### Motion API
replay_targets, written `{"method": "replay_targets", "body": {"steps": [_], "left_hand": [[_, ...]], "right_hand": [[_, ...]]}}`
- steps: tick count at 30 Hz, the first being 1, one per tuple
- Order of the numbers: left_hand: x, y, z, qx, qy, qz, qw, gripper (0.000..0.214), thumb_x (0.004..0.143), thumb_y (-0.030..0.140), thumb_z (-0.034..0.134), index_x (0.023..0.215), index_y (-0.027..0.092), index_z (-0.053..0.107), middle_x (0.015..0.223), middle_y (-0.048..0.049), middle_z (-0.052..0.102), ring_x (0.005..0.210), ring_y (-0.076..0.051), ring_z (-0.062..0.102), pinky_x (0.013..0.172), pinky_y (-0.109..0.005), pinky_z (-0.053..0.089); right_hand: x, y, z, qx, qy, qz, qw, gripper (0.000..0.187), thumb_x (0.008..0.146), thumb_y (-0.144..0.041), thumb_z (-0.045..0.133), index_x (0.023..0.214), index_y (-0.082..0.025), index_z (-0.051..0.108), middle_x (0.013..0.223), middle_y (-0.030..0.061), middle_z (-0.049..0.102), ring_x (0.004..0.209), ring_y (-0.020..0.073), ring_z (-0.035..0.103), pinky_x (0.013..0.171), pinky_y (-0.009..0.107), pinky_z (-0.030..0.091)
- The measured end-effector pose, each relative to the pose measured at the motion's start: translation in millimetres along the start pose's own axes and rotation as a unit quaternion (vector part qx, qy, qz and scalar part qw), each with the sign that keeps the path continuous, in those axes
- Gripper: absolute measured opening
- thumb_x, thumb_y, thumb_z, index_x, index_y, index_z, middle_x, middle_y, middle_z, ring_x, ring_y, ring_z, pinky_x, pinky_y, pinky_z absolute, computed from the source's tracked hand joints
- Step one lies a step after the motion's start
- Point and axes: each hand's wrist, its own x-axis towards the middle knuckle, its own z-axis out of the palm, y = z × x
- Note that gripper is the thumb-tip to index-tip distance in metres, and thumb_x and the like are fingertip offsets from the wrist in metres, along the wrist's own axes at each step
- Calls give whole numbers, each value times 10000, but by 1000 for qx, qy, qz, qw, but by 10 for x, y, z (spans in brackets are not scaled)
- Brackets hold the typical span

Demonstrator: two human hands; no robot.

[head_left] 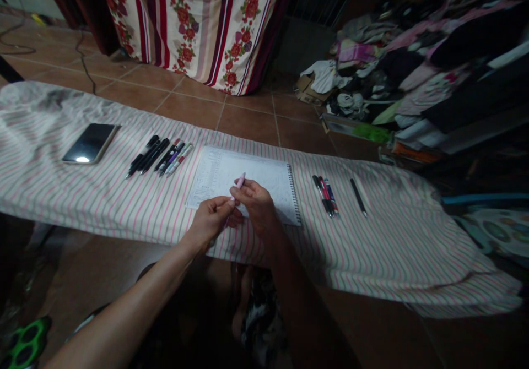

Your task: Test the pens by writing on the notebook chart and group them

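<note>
A pink pen (240, 180) is held between both hands above a spiral notebook (268, 173). My left hand (210, 218) pinches its lower end, fingers closed. Around its upper part, my right hand (258, 201) has its fingers wrapped, and the tip points up and away from me. The notebook lies flat with its wire spiral on the right, and its page carries faint writing or print. Left of it lies a group of several pens (161, 157), dark ones and some coloured. To the right are a few more pens (325, 195) close together, and one black pen (358, 197) apart.
A striped cloth (388, 237) covers the long, narrow table. A tablet or large phone (91, 143) lies at the left. Beyond the table hang a floral curtain (194, 27) and, at right, a heap of clothes (397, 60). A green object (28, 341) shows at lower left.
</note>
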Motion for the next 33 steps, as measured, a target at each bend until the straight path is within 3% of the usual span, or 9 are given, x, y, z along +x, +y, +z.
{"method": "replay_targets", "body": {"steps": [8,11,18,24,31,33], "left_hand": [[6,55,-19,-20,15,-12,1000,290,657,391,717,671,112,637,571,-28,629,516,-108,557,544,-230,426],[2,49,-23,-11,9,-7,1000,302,655,397,717,699,108,643,573,-32,628,520,-109,555,544,-229,420],[-7,9,-1,7,11,26,1000,295,667,397,710,763,126,642,588,-22,624,537,-111,552,571,-237,420],[-24,58,-1,-3,3,10,1000,284,655,393,713,689,126,620,576,-22,614,527,-113,540,560,-240,417],[-18,9,-6,-6,0,18,1000,292,662,389,715,765,127,636,584,-24,628,536,-114,549,592,-248,426],[-17,19,-7,-2,0,11,1000,286,661,385,716,746,123,637,580,-26,628,529,-112,546,577,-243,424]], "right_hand": [[-43,-74,-42,49,-85,39,994,340,629,-421,710,842,-161,654,906,59,680,627,103,560,604,261,445],[-28,-62,-77,46,-87,55,994,325,597,-355,749,841,-155,671,826,36,677,620,96,557,616,251,446],[11,-3,-71,23,-61,15,998,264,587,-346,763,687,-173,590,578,-33,591,548,89,518,567,235,401],[-31,-59,-44,37,-82,33,995,338,628,-418,724,851,-169,674,915,61,676,714,125,582,711,280,447],[15,15,-61,-17,-41,10,999,262,568,-365,762,644,-175,599,541,-35,577,515,91,498,530,237,387],[3,12,-45,-25,-38,9,999,280,592,-406,746,649,-178,592,551,-33,580,520,92,504,532,236,389]]}}
